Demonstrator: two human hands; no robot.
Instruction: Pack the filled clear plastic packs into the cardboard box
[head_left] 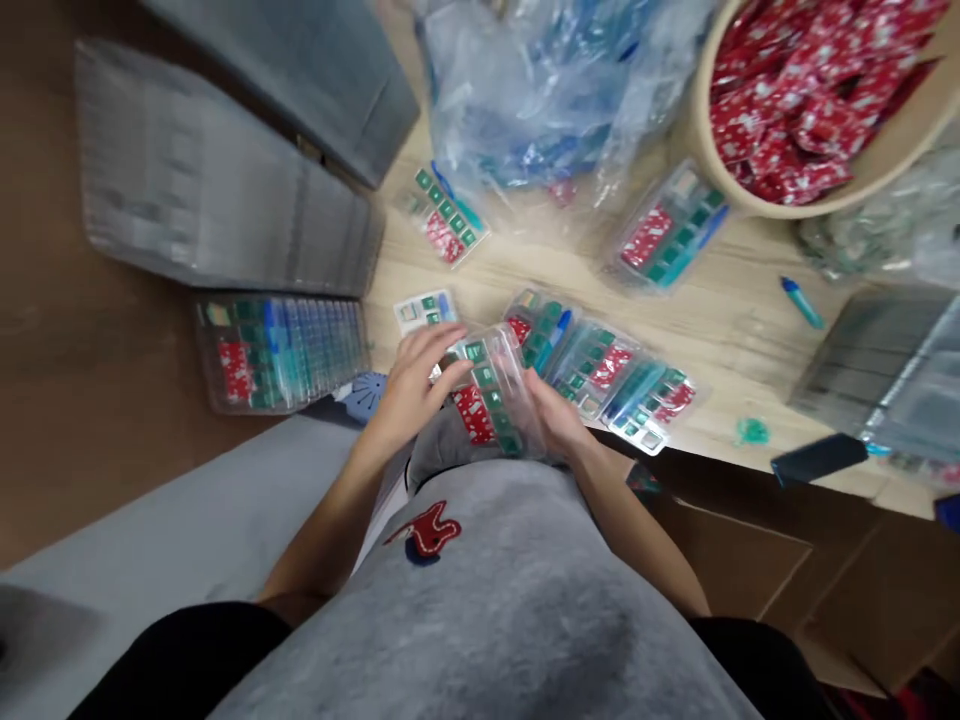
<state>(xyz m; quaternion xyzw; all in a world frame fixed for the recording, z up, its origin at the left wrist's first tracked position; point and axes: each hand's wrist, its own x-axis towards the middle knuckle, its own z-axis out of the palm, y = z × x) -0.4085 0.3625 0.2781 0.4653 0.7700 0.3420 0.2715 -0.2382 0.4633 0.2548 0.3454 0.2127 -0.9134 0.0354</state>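
Both my hands hold a clear plastic tray point(491, 385) just above my lap at the table's near edge. It contains small green packets and a red packet. My left hand point(414, 385) lies over the tray's left end with its fingers curled on top. My right hand point(553, 412) grips the right side from below. Right beside the tray, several filled trays point(607, 375) lie fanned out on the wooden table point(720, 310).
A stack of filled trays point(285, 350) stands at left below grey tray stacks point(217, 190). More filled trays point(446, 215) point(667, 235), a plastic bag of blue items point(547, 90), a basket of red packets point(810, 90), a blue pen point(801, 302) and a dark object point(817, 458) lie around.
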